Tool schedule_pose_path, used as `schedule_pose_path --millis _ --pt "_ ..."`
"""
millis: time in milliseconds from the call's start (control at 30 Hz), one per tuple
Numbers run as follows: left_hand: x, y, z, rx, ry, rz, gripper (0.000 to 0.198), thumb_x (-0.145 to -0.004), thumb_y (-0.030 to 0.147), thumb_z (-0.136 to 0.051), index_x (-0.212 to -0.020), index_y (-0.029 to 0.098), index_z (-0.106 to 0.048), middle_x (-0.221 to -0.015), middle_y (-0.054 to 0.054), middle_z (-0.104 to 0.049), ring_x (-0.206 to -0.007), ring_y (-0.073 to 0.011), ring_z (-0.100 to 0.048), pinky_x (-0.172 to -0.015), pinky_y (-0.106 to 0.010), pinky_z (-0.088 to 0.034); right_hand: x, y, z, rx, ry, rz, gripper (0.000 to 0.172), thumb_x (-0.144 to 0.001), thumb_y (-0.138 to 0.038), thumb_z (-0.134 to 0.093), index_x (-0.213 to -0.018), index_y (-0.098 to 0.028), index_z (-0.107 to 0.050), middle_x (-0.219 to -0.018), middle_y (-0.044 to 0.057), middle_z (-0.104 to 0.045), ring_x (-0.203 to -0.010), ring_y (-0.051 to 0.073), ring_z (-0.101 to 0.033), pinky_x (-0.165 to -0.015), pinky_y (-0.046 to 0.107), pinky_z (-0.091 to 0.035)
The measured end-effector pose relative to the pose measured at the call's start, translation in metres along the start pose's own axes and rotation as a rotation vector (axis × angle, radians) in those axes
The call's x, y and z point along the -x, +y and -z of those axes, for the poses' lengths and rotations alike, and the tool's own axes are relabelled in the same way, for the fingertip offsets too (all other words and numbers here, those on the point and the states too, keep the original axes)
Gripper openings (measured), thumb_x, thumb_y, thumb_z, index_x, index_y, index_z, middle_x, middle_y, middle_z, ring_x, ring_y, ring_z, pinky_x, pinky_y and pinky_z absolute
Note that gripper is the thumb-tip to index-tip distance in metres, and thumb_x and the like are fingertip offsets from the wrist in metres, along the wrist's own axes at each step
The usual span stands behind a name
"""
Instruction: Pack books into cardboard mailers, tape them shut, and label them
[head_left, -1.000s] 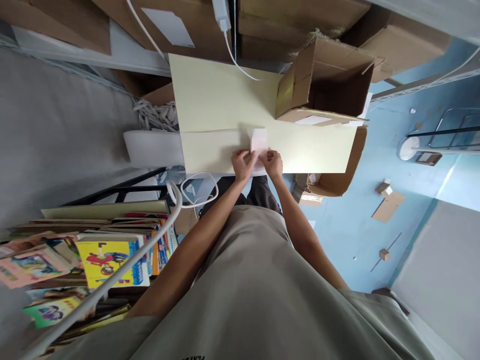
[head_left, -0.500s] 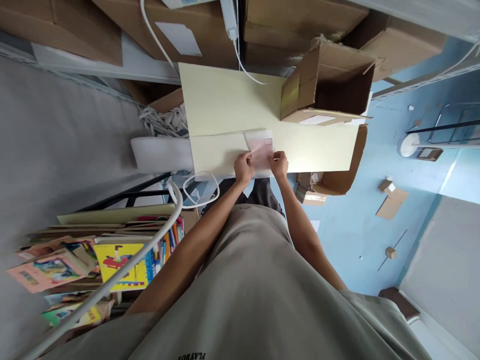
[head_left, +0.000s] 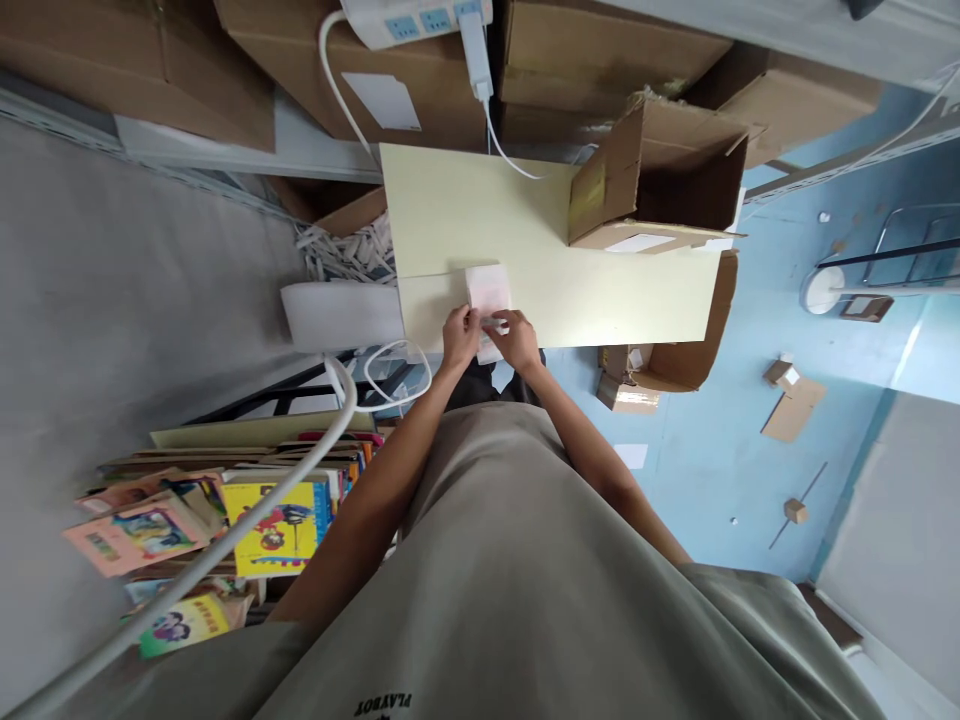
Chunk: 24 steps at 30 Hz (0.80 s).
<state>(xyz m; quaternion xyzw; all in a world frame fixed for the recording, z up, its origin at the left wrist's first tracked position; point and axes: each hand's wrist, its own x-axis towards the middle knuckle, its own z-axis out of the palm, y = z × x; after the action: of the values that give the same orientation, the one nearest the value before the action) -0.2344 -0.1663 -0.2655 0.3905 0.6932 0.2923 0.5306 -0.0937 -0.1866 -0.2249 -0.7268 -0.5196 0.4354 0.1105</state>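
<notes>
- Grey floor (head_left: pixel 187 230) at far left, picture books (head_left: pixel 274 540) piled nearer me; then a white roll (head_left: pixel 330 315) against the left end of the cream tabletop (head_left: pixel 555 300).
- Left grip (head_left: pixel 460 338): fingertips drawn in at the packet's left edge; whether they pinch it, I cannot tell.
- Pinkish-white packet (head_left: pixel 487 285): between my hands, near end at the tabletop's front edge. Judged light, thin, flexible, likely to crease; best held by its side edges, with little pressure.
- Right grip (head_left: pixel 517 342): thumb and fingers appear to pinch a small pale strip (head_left: pixel 494 322) over the packet; whether it is part of it, unclear.
- Open cardboard box (head_left: pixel 682 245): on the tabletop, right, well apart from both hands.
</notes>
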Motion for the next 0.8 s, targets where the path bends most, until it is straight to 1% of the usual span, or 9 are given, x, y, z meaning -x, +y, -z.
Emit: schedule_pose_path --millis 67,167,267,333,467,533,600,700,800 --pt "-0.008 -0.001 0.007 -0.153 0.012 -0.02 0.027 -0.093 0.021 -0.071 -0.071 0.027 -0.057 -0.084 -0.008 -0.068 -0.103 -0.03 -0.072 -0.108 -0.041 -0.057 -0.012 0.007 0.002 0.015 0.058 -0.134 0.032 -0.105 -0.029 -0.074 -0.136 -0.021 -0.07 -0.141 0.016 -0.074 -0.118 0.029 -0.078 -0.113 0.045 -0.061" --pt "-0.016 -0.001 0.01 -0.233 0.012 -0.014 0.014 -0.086 0.016 -0.072 -0.083 0.027 -0.064 -0.091 -0.008 -0.075 -0.107 -0.0313 -0.075 -0.11 -0.044 -0.056 -0.027 0.014 0.007 0.016 0.061 -0.249 0.035 -0.102 -0.027 -0.074 -0.136 -0.019 -0.069 -0.137 0.018 -0.076 -0.122 0.03 -0.076 -0.115 0.046 -0.059" --pt "-0.014 0.006 0.011 -0.235 0.026 0.012 0.013 -0.088 0.019 -0.073 -0.097 0.026 -0.068 -0.1 -0.008 -0.08 -0.104 -0.0282 -0.079 -0.106 -0.041 -0.057 -0.032 0.011 0.011 0.034 0.034 -0.248 0.034 -0.105 -0.02 -0.065 -0.139 -0.017 -0.069 -0.14 0.019 -0.075 -0.125 0.03 -0.075 -0.117 0.044 -0.057" --pt "-0.01 0.015 0.013 -0.297 0.032 0.002 0.01 -0.089 0.022 -0.073 -0.096 0.026 -0.068 -0.104 -0.009 -0.08 -0.108 -0.0283 -0.08 -0.107 -0.041 -0.058 -0.028 0.004 0.017 0.042 0.007 -0.23 0.038 -0.104 -0.014 -0.06 -0.141 -0.016 -0.069 -0.141 0.02 -0.075 -0.125 0.03 -0.077 -0.117 0.044 -0.058" --pt "-0.002 0.048 0.019 -0.454 0.053 -0.027 0.016 -0.084 0.019 -0.075 -0.099 0.026 -0.07 -0.114 -0.015 -0.078 -0.121 -0.0371 -0.077 -0.113 -0.052 -0.057 -0.012 -0.017 0.046 0.019 0.021 -0.117 0.033 -0.096 -0.014 -0.074 -0.128 -0.019 -0.077 -0.135 0.018 -0.079 -0.113 0.029 -0.082 -0.109 0.042 -0.064" --pt "-0.003 0.076 0.015 -0.496 0.098 -0.076 0.027 -0.087 0.017 -0.071 -0.112 0.026 -0.073 -0.126 -0.018 -0.078 -0.129 -0.0381 -0.073 -0.118 -0.054 -0.056 -0.004 -0.027 0.073 -0.009 0.078 -0.019 0.028 -0.099 -0.018 -0.073 -0.126 -0.023 -0.078 -0.135 0.015 -0.08 -0.11 0.027 -0.084 -0.105 0.04 -0.067" --pt "-0.005 0.113 0.006 -0.447 0.107 -0.216 0.027 -0.095 0.02 -0.064 -0.12 0.027 -0.075 -0.131 -0.017 -0.078 -0.126 -0.0356 -0.074 -0.119 -0.051 -0.056 0.003 -0.037 0.11 -0.118 0.173 0.13 0.024 -0.105 -0.025 -0.065 -0.125 -0.027 -0.078 -0.132 0.013 -0.081 -0.108 0.026 -0.084 -0.097 0.04 -0.07" --pt "-0.006 0.188 -0.014 -0.286 0.11 -0.468 0.029 -0.104 0.026 -0.059 -0.125 0.029 -0.079 -0.115 -0.013 -0.083 -0.118 -0.0338 -0.076 -0.118 -0.05 -0.057 0.008 -0.053 0.184 -0.195 0.359 0.35 0.026 -0.11 -0.039 -0.057 -0.123 -0.029 -0.078 -0.12 0.01 -0.083 -0.102 0.027 -0.083 -0.093 0.042 -0.071" --pt "-0.002 0.269 -0.034 -0.106 0.122 -0.649 0.03 -0.106 0.033 -0.062 -0.126 0.03 -0.084 -0.091 -0.007 -0.08 -0.098 -0.0294 -0.078 -0.107 -0.045 -0.061 -0.005 -0.075 0.275 -0.102 0.6 0.496 0.033 -0.113 -0.047 -0.053 -0.122 -0.027 -0.077 -0.116 0.013 -0.081 -0.104 0.031 -0.08 -0.097 0.047 -0.069"
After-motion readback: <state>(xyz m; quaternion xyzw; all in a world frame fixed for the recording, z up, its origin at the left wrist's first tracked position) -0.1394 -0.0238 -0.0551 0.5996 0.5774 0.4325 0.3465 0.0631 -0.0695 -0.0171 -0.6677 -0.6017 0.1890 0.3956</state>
